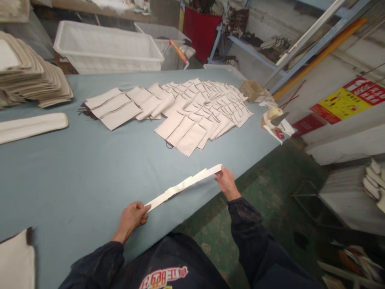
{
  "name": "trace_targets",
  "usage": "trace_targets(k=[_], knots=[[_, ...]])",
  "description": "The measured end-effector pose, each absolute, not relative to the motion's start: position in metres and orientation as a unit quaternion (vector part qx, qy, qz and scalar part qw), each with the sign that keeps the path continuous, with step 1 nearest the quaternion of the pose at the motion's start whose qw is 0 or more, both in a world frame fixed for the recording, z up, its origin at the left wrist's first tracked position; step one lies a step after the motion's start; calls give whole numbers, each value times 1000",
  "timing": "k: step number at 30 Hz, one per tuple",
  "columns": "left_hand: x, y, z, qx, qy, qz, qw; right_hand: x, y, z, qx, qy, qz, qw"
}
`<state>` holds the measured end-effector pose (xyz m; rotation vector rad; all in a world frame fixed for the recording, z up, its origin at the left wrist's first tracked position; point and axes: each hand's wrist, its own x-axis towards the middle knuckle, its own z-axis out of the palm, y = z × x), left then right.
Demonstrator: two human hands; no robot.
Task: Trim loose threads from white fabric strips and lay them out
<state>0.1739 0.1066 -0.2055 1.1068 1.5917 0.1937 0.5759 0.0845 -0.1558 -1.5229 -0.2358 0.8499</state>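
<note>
A narrow white fabric strip [186,182] with small steps along its upper edge stretches between my two hands, just above the near edge of the table. My left hand [132,218] pinches its lower left end between thumb and fingers. At the upper right end, my right hand [227,182] grips the strip the same way. Beyond it lie many overlapping cream fabric panels [188,134] with dark seam lines, spread across the table. Whether the strip is one piece or several layers, I cannot tell.
The blue-green table [99,176] has stacked cream pieces [39,76] at the far left and a long cream piece [33,125] in front of them. A white bin [108,48] stands behind. At the right corner sit a tape roll with a blade [276,116].
</note>
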Motion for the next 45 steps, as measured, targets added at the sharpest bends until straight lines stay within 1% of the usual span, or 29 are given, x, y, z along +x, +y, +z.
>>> trace_targets(k=[3,6,11,16,18,21,23,24,25,27,29,32,34,38,41,43,45], knots=[[175,107,-204,470,678,76,561,598,90,-141,-661,-89,349,659],[176,107,-201,470,678,70,560,614,92,-116,-652,-107,341,669],[172,112,-189,483,660,85,569,594,88,-69,-632,-171,356,667],[157,116,-165,460,636,159,599,514,90,-52,-609,-226,424,630],[153,106,-152,441,598,181,644,470,90,-52,-602,-239,450,614],[157,73,-132,411,490,173,749,396,85,-52,-589,-248,486,597],[163,49,-118,367,373,172,834,346,75,-50,-578,-243,515,584],[165,40,-111,336,324,195,862,322,69,-48,-574,-238,530,577],[166,34,-104,307,299,249,869,301,62,-46,-569,-234,544,571],[161,30,-90,256,280,363,851,267,47,-44,-554,-232,567,563],[145,36,-77,203,314,444,814,244,34,-46,-545,-227,586,554],[110,51,-67,136,392,510,753,228,14,-60,-579,-192,595,523],[87,55,-66,129,427,537,716,223,1,-76,-606,-172,593,502],[55,47,-68,154,463,555,673,211,-27,-115,-615,-161,615,466],[39,35,-63,191,482,545,659,205,-42,-139,-636,-194,635,394],[30,27,-56,237,491,518,659,207,-43,-146,-661,-249,610,359],[23,19,-49,291,491,472,672,211,-37,-142,-682,-309,555,363]])
